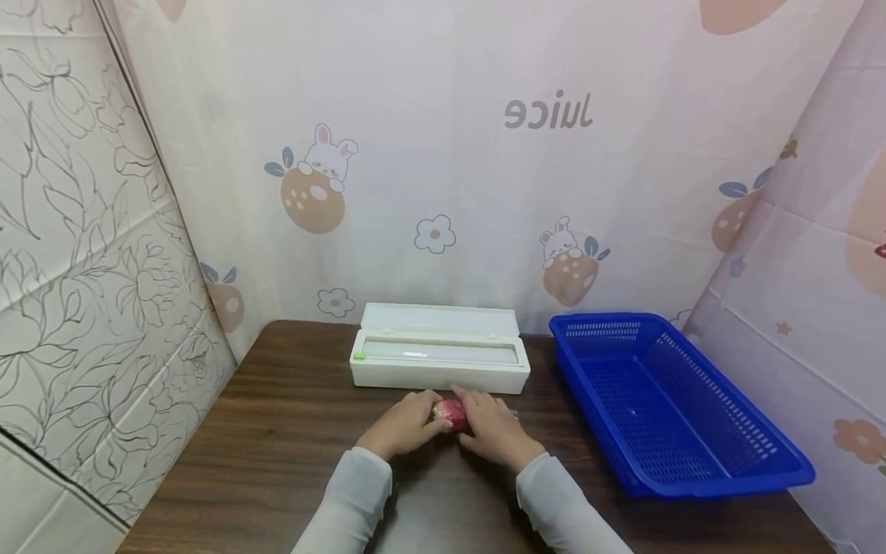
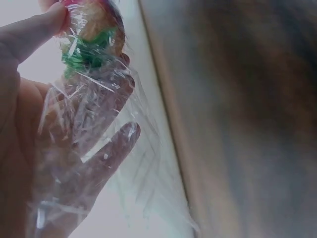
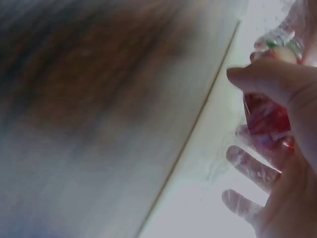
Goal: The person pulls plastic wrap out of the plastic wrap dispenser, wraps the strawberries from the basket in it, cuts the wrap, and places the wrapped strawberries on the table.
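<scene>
Between my two hands is a small rounded pinkish-red thing (image 1: 450, 415) with a pale end and a green top, covered in clear cling film (image 2: 106, 89). My left hand (image 1: 407, 422) pinches its green-topped end between thumb and fingers, and loose film trails over that palm in the left wrist view. On the other side, my right hand (image 1: 494, 429) holds the red end (image 3: 267, 119), thumb across it and the lower fingers spread behind the film. Just beyond both hands stands a white cling film dispenser (image 1: 439, 375), its lid (image 1: 439, 317) raised.
To the right lies a blue perforated plastic basket (image 1: 609, 431). A green slider (image 1: 359, 355) sits at the dispenser's left end. The dark wood-grain table (image 1: 277, 431) meets a printed curtain (image 1: 443, 169) at the back, with patterned sheets along both sides.
</scene>
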The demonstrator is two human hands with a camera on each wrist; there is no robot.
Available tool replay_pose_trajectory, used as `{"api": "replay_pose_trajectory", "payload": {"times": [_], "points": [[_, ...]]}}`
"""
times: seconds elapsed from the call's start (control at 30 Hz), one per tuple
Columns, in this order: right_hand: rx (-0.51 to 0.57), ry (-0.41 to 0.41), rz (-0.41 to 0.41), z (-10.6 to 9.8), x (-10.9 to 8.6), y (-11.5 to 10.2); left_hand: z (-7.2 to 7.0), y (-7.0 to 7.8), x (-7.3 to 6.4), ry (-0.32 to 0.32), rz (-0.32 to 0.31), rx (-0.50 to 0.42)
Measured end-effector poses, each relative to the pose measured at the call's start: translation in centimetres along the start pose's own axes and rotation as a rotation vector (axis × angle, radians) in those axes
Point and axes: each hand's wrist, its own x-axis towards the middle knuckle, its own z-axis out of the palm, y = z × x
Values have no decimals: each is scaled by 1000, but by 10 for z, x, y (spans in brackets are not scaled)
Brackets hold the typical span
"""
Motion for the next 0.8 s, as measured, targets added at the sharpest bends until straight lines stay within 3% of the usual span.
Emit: {"api": "replay_pose_trajectory", "payload": {"times": [0.17,0.37,0.6,0.8], "points": [[-111,181,-93,-6,3,-3,-9,4,1,50,51,-18],[-158,264,-99,-9,2,-3,-14,7,-2,77,68,-30],[-78,359,-51,-11,3,-2,-17,10,-4,138,113,-59],[5,448,-5,-14,6,-2,-17,12,-1,235,184,-30]]}}
